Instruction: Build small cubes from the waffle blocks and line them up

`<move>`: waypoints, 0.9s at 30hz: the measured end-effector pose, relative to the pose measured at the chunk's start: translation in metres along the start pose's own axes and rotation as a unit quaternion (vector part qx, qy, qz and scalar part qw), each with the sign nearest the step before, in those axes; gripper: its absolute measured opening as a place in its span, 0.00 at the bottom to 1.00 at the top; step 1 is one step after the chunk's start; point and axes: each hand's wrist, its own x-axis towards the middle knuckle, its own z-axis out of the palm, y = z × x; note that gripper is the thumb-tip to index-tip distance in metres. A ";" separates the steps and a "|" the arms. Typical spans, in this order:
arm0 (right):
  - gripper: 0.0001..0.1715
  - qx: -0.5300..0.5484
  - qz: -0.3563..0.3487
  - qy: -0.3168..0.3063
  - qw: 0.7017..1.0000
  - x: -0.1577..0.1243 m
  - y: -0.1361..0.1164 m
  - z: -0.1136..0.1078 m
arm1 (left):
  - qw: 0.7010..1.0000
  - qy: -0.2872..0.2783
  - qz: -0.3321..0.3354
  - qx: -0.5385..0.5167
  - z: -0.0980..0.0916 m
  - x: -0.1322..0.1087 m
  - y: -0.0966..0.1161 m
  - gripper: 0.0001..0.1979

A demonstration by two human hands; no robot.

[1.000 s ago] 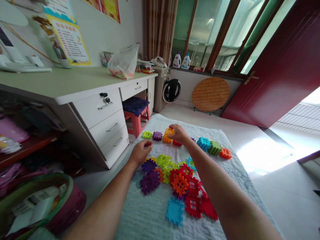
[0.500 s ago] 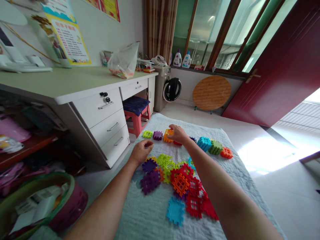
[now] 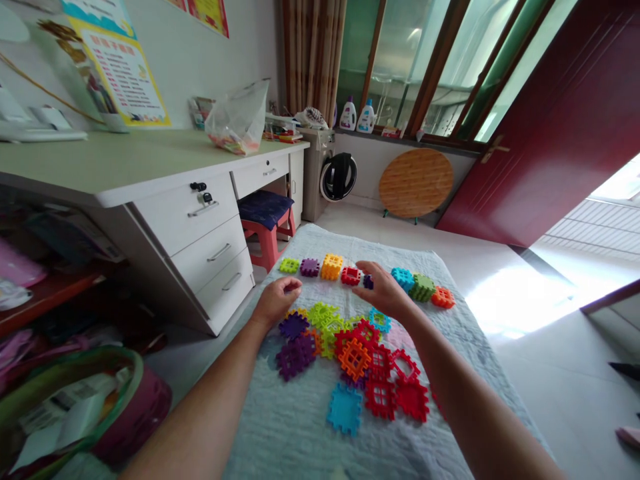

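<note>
My right hand (image 3: 384,291) reaches over the far row of plastic block pieces, thumb and fingers apart, with nothing held. Its fingertips are beside the red stack (image 3: 351,275), and a navy stack (image 3: 369,281) shows between them, partly hidden. My left hand (image 3: 277,301) is loosely curled above the cloth, fingers closed and nothing visible in it. Left in the row are a lime stack (image 3: 289,266), a purple stack (image 3: 309,267) and a yellow-orange stack (image 3: 331,267). Nearer lies a loose pile with red pieces (image 3: 381,398), an orange piece (image 3: 355,359) and a blue piece (image 3: 345,408).
A light blue cloth (image 3: 295,433) lies under the pieces. At the row's right are blue (image 3: 402,278), green (image 3: 423,287) and orange (image 3: 443,297) stacks. A white desk (image 3: 200,227) and a pink stool (image 3: 267,243) flank the left; a basket (image 3: 135,400) sits lower left.
My right hand has moved right from the yellow-orange stack, uncovering it and the red stack. My left hand stays curled in nearly the same place. The view has shifted slightly.
</note>
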 end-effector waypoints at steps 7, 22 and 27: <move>0.19 0.016 0.044 -0.060 0.997 -0.092 -0.027 -0.007 | 0.996 -0.061 0.054 0.022 0.004 -0.005 0.011 0.12; 0.24 -0.074 0.014 -0.016 0.997 -0.104 -0.047 0.024 | 0.995 -0.090 0.046 0.004 0.007 -0.007 0.015 0.12; 0.10 -0.094 0.062 -0.002 0.994 -0.107 -0.036 0.017 | 0.995 -0.093 0.042 0.007 0.007 -0.006 0.015 0.12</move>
